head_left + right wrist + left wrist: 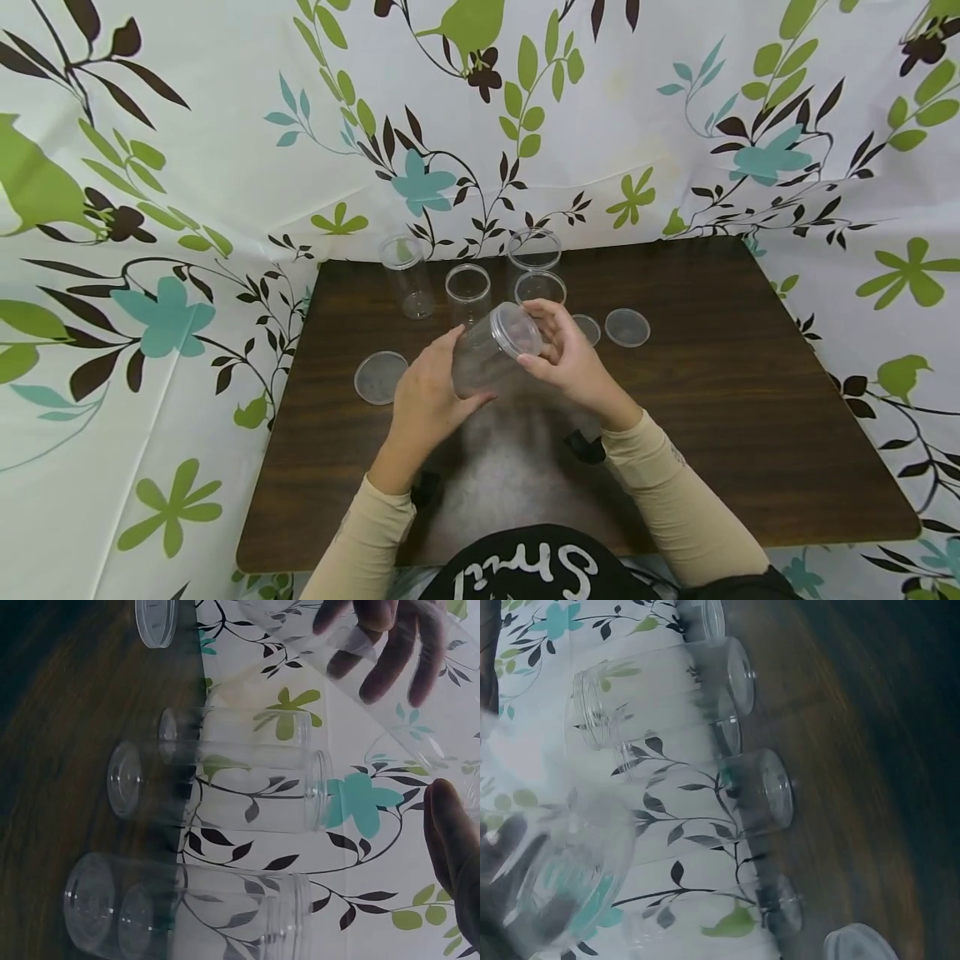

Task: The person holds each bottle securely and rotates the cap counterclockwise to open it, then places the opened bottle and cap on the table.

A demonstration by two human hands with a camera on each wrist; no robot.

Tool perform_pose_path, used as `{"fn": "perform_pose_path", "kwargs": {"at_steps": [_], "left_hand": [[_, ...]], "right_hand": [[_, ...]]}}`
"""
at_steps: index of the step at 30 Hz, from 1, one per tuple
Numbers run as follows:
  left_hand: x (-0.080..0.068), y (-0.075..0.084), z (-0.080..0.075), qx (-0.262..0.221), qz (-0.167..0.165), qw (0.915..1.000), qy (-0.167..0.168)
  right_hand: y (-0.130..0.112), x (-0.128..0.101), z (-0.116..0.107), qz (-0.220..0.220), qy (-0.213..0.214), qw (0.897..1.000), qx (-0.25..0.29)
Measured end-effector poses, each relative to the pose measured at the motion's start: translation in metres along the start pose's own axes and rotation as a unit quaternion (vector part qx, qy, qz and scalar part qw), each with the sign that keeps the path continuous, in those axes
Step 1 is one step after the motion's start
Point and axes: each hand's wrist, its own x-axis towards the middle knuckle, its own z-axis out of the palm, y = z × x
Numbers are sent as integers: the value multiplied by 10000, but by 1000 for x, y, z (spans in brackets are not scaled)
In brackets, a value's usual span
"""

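Note:
A clear plastic jar [480, 360] is held tilted above the table, its frosted lid [517, 330] at the upper right end. My left hand [426, 390] grips the jar's body from the left, thumb below and fingers on the far side. On the right, my right hand [572, 360] holds the lid's edge between thumb and fingers. In the right wrist view, the left hand's fingers [397, 652] show through the clear wall. The jar [577, 870] looks blurred in the left wrist view. Whether the lid is screwed tight, I cannot tell.
Several open clear jars stand along the back of the dark wood table [720, 433], among them a tall jar [408, 283] and a middle jar [468, 292]. One loose lid [381, 377] lies at left, another lid [627, 327] at right. Patterned cloth [615, 100] hangs behind.

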Motion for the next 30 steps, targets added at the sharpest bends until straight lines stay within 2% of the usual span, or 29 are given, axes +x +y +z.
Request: {"fn": "perform_pose_path", "kwargs": {"at_steps": [4,7,10,14,17,21,26,28,30], "left_hand": [[-7,1,3,-304,-633,9961,-531],[-11,0,8,-454,-881,9931,-622],[-16,-3,15,-520,-839,9942,-430],[-21,-5,25,-574,-633,9962,-147],[-22,-3,27,-673,-655,9955,-119],[-23,-5,25,-931,-736,9925,-278],[-20,-11,22,-1302,-561,9881,-604],[-19,-12,21,-1580,-539,9826,-815],[-20,-14,19,-1909,-550,9740,-1088]], "right_hand": [[7,0,7,-167,-227,9995,131],[15,0,17,-203,-270,9983,474],[24,-1,31,-71,-26,9971,763],[30,-1,48,109,659,9927,1006],[30,1,56,83,1005,9890,1086],[29,2,59,-16,1091,9890,995],[29,1,60,-81,1217,9877,983],[29,2,58,-105,1136,9884,1001],[28,3,55,-175,861,9917,934]]}}
